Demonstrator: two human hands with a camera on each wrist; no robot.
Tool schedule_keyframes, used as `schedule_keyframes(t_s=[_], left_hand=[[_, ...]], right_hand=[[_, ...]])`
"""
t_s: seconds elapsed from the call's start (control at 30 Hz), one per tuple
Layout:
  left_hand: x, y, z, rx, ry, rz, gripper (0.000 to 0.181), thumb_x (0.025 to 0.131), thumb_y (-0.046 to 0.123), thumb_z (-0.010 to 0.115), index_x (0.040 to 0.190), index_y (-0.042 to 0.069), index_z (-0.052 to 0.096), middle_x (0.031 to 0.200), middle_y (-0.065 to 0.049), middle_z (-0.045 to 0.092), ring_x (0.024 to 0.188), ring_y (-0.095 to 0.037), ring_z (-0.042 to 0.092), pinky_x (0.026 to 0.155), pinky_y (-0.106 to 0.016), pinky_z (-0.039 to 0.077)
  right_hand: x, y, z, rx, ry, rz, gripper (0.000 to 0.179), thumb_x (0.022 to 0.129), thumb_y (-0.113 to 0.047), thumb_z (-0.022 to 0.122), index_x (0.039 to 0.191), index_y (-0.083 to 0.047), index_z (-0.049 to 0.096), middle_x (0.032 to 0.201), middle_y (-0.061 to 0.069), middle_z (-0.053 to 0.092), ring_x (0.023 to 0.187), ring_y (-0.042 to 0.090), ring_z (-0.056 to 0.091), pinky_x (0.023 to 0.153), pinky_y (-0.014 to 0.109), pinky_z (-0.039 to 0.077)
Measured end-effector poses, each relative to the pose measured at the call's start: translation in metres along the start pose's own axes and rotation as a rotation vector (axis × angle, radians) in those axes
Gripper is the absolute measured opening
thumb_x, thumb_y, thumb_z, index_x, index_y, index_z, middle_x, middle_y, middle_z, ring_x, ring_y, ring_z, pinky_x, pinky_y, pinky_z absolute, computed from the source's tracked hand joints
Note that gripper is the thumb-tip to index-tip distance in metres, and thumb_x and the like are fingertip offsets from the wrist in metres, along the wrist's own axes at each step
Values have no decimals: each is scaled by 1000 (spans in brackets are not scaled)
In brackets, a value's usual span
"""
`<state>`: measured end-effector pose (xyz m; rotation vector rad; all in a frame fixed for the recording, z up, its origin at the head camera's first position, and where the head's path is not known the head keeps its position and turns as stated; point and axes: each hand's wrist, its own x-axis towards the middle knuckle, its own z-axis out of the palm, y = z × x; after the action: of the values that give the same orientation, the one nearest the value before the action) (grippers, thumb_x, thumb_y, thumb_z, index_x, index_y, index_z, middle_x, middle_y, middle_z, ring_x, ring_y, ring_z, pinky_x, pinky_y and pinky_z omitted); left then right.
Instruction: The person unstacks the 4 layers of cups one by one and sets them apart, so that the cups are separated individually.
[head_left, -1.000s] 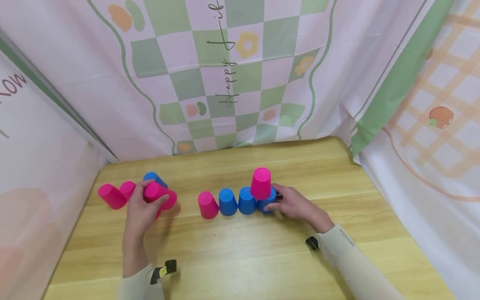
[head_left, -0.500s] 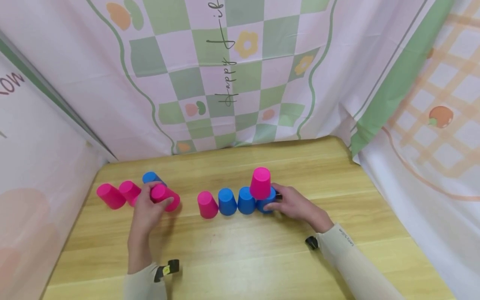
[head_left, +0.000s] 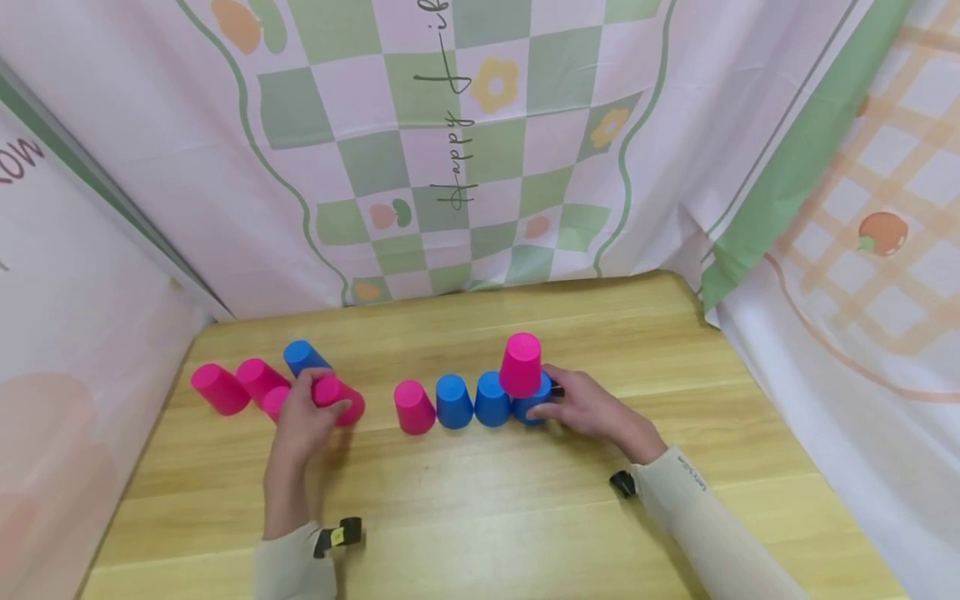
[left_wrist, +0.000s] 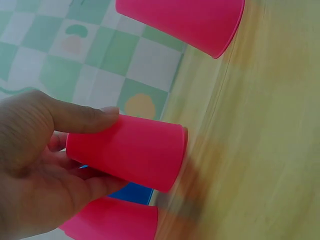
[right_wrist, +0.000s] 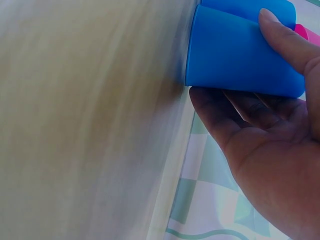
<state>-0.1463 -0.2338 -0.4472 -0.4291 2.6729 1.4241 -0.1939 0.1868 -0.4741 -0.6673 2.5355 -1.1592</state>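
My left hand (head_left: 302, 421) pinches an upside-down pink cup (head_left: 342, 402) between thumb and fingers. In the left wrist view that pink cup (left_wrist: 132, 150) has its rim close to the tabletop; whether it touches is hard to tell. My right hand (head_left: 588, 406) holds the blue cup (right_wrist: 240, 55) at the right end of a row, thumb on one side and fingers on the other. An upside-down pink cup (head_left: 521, 364) sits on top of the two right-hand blue cups. Leftward in the row stand another blue cup (head_left: 454, 402) and a pink cup (head_left: 415, 407).
Left of my left hand stand pink cups, one at the far left (head_left: 219, 389), one beside it (head_left: 258, 379), and one partly hidden (head_left: 274, 402). A blue cup (head_left: 303, 357) stands behind. A patterned curtain (head_left: 465, 150) hangs beyond the wooden table (head_left: 480, 517).
My left hand has shifted right with its pink cup, nearing the row. A pink cup behind that hand now shows more. My right hand and the stacked cups have stayed put.
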Motion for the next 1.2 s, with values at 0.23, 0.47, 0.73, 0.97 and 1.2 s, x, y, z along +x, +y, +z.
schedule_keyframes(t_s=[0.23, 0.47, 0.73, 0.97, 1.2], left_hand=[[1, 4, 4, 20, -28, -60, 63, 92, 16, 67, 146, 18, 35, 140, -16, 45, 125, -38, 45, 97, -54, 49], [2, 4, 6, 38, -46, -75, 64, 94, 16, 65, 149, 19, 32, 140, -17, 44, 124, -38, 46, 96, -53, 50], [2, 7, 6, 67, -56, -72, 69, 93, 17, 66, 152, 21, 28, 141, -18, 44, 124, -38, 46, 93, -53, 51], [1, 8, 4, 70, -36, -70, 72, 93, 14, 65, 153, 22, 27, 144, -18, 41, 126, -39, 44, 94, -54, 51], [1, 10, 5, 49, -30, -50, 71, 92, 10, 67, 152, 22, 31, 145, -16, 40, 126, -37, 45, 95, -52, 51]], right_hand=[[-1, 0, 0, 7, -5, 25, 47, 84, -36, 77, 125, -24, 57, 118, -3, 65, 105, 17, 61, 98, 45, 50], [-1, 1, 0, 9, -5, 24, 45, 84, -38, 76, 123, -26, 57, 116, -6, 65, 104, 15, 61, 98, 43, 51], [-1, 3, 0, 5, -9, 21, 44, 85, -36, 76, 123, -25, 57, 115, -5, 65, 103, 16, 60, 98, 44, 51], [0, 2, 0, -1, -1, 0, 45, 84, -37, 77, 123, -23, 58, 115, -3, 65, 103, 16, 61, 97, 45, 51], [0, 1, -1, 2, -4, -5, 47, 84, -36, 77, 124, -21, 57, 118, -1, 65, 107, 19, 61, 98, 47, 50]])
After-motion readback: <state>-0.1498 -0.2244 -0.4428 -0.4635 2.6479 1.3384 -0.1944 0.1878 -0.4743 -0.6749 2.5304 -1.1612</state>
